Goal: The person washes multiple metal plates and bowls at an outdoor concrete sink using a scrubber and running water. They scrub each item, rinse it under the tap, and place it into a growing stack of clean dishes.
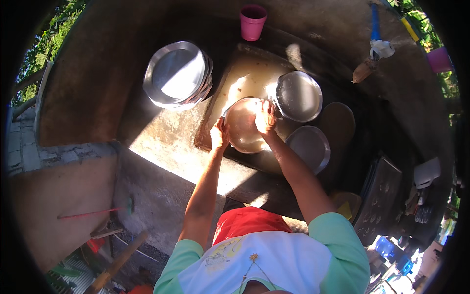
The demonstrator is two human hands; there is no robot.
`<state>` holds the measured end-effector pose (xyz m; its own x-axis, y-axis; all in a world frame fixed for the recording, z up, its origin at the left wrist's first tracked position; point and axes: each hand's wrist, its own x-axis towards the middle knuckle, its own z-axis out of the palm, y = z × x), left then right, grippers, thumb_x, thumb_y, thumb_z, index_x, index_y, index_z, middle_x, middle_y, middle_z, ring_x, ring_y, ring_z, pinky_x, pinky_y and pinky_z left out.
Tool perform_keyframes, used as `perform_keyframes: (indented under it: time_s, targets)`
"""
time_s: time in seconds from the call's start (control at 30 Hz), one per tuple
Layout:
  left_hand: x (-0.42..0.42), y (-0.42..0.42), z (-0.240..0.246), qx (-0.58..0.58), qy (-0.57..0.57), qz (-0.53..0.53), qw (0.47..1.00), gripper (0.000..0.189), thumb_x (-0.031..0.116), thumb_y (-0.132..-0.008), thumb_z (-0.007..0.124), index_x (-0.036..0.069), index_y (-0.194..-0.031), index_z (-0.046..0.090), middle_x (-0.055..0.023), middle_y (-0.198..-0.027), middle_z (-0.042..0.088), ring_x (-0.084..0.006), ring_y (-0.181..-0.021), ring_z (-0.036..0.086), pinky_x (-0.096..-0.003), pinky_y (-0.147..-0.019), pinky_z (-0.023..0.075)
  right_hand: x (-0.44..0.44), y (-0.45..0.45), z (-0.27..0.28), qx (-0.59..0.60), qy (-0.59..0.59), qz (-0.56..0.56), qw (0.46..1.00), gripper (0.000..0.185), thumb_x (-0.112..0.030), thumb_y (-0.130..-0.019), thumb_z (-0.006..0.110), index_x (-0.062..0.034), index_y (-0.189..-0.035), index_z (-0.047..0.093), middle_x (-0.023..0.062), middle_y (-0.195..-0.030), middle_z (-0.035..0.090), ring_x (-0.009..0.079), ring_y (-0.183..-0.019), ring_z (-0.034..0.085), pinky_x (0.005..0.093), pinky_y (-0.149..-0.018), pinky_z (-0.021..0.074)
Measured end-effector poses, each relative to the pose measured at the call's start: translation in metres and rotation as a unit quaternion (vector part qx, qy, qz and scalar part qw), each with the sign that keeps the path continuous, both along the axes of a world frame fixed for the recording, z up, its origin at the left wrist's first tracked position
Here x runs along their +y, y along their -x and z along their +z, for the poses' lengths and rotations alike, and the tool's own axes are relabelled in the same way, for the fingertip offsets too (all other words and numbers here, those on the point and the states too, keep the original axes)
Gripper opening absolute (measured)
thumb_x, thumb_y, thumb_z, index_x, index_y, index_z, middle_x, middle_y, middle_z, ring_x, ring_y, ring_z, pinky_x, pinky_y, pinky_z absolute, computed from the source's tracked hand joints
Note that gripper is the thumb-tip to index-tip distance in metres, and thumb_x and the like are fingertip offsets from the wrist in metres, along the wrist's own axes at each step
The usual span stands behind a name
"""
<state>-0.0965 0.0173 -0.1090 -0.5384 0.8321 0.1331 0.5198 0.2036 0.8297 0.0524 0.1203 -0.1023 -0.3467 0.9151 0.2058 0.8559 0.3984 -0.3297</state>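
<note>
My left hand [219, 136] grips the left rim of a round metal pan [242, 128], thumb at its edge. The pan is tilted over a shallow concrete basin [205, 126] holding cloudy water [253, 71]. My right hand [266, 117] presses on the pan's upper right inner side, fingers bent; glare hides whether something small is under them. Right of that hand, a second metal pan [299, 96] leans in the basin, with whitish spots on it. Below it, partly behind my right forearm, rests a third pan [310, 147] in shadow.
A stack of several shiny metal pans [180, 73] stands left of the basin. A pink plastic cup [253, 24] is at the back. At upper right, a blue pipe [375, 22] ends in a white tap [382, 48] with a brown cloth [363, 70]. A dark tray [378, 194] leans at right.
</note>
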Motion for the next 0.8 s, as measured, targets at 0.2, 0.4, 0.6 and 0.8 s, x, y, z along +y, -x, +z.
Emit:
perform_keyframes:
  time_s: [0.2,0.4,0.6,0.8]
  targets:
    - [0.016,-0.009,-0.003,-0.353,-0.197,0.061,0.912,0.031,0.028,-0.087,0.053,0.005,-0.067,0.052,0.0058,-0.059,0.043,-0.0037,-0.057,0.034,-0.0198,-0.049,0.0262,-0.026,0.049,0.007,0.138,-0.026,0.201,0.969,0.020,-0.015,-0.071,0.055,-0.0063,-0.090,0.057,0.0109,-0.101,0.052,0.0313,-0.088,0.050,0.0406,-0.072,0.0451]
    - [0.019,-0.010,-0.001,-0.370,-0.124,0.155,0.908,0.038,0.035,-0.082,0.060,0.011,-0.058,0.044,0.0085,-0.056,0.036,-0.0033,-0.053,0.028,-0.0215,-0.047,0.0218,-0.025,0.043,0.006,0.156,-0.050,0.255,0.953,0.017,-0.017,-0.069,0.060,-0.0119,-0.084,0.057,0.0075,-0.092,0.052,0.0300,-0.086,0.049,0.0419,-0.075,0.0436]
    - [0.019,-0.014,0.008,-0.389,-0.122,0.168,0.898,0.038,0.034,-0.081,0.062,0.013,-0.056,0.042,0.0088,-0.057,0.036,-0.0037,-0.054,0.027,-0.0224,-0.047,0.0205,0.013,0.039,-0.005,0.080,0.042,-0.037,0.995,0.021,-0.016,-0.075,0.055,-0.0097,-0.096,0.055,0.0118,-0.108,0.053,0.0360,-0.106,0.045,0.0452,-0.084,0.0420]
    - [0.016,-0.013,0.003,-0.435,-0.154,0.135,0.877,0.027,0.029,-0.080,0.065,0.009,-0.064,0.054,0.0059,-0.064,0.046,-0.0041,-0.062,0.039,-0.0196,-0.058,0.0312,-0.020,0.031,0.007,0.260,0.091,0.200,0.940,0.008,-0.009,-0.069,0.057,-0.0079,-0.078,0.057,0.0089,-0.085,0.056,0.0303,-0.083,0.052,0.0383,-0.077,0.0423]
